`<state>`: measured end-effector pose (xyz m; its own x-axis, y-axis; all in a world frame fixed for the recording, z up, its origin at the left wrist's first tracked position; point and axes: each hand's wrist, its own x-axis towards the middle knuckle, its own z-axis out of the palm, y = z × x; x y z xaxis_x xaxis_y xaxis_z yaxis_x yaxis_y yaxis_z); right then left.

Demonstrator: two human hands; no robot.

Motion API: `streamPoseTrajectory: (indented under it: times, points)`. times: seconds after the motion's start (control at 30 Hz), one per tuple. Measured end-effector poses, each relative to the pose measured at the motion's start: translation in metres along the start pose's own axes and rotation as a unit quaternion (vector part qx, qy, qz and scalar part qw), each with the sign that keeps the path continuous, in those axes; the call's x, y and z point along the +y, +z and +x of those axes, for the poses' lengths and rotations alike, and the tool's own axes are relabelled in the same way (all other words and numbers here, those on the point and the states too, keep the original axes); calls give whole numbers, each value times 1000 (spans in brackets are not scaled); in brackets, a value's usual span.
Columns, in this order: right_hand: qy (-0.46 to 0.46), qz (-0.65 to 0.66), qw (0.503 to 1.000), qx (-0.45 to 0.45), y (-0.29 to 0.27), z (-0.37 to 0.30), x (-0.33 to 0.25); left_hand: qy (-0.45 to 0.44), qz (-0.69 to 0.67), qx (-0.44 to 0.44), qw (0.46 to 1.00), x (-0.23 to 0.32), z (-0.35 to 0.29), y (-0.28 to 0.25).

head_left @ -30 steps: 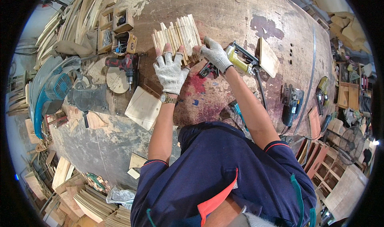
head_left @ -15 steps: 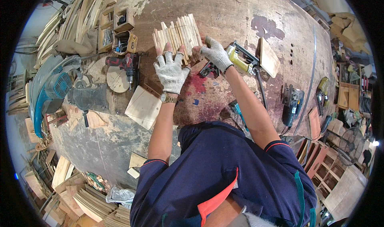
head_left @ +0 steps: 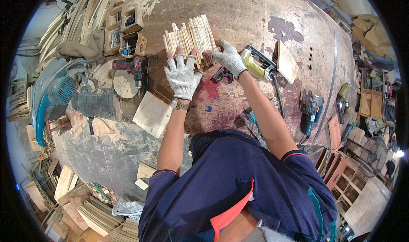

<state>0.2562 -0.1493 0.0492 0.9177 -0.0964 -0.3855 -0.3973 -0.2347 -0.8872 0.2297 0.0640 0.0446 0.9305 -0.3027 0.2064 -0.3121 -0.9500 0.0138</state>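
A bundle of thin wooden strips (head_left: 191, 36) lies side by side on the worktable, their far ends uneven. My left hand (head_left: 182, 76), in a pale knit glove with bare fingertips, rests palm down with fingers spread, its tips against the near ends of the strips. At the bundle's near right corner is my right hand (head_left: 230, 59), gloved the same way. Its thumb stands apart from the fingers, and a bare fingertip touches the strips; the other fingers are partly hidden. Below that hand lies a small black and red tool (head_left: 221, 74).
A yellow-green nail gun (head_left: 255, 63) with a hose lies right of my right hand, beside a wooden board (head_left: 286, 62). To the left are a red and black drill (head_left: 135, 71), small boxes of hardware (head_left: 133, 45) and a blue saw (head_left: 59, 90). A black jigsaw (head_left: 311, 112) sits farther right.
My right hand's fingers have shifted slightly at the corner of the strips. My left hand and the bundle stay almost where they were.
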Motion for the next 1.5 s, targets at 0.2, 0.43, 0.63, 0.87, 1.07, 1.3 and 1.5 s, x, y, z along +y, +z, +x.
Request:
streamPoseTrajectory:
  times: [0.2,0.43,0.63,0.87,1.07,1.3,1.5]
  points:
    - [-41,12,999,8,2,5,13,4,-4,7,1000,0,1,-2]
    - [-20,23,1000,-2,1,6,15,8,-14,30,999,-1,-1,3]
    - [-40,-153,983,89,-15,7,15,12,-8,28,1000,0,1,-1]
    - [-49,-224,946,227,-30,-3,14,15,-19,61,998,0,0,7]
    - [-74,-96,951,285,-48,-30,36,8,-11,59,998,-2,0,10]
    - [-39,274,925,262,-62,-152,85,15,20,64,998,10,2,9]
    - [-15,346,901,262,-59,-220,123,25,21,81,996,24,6,20]
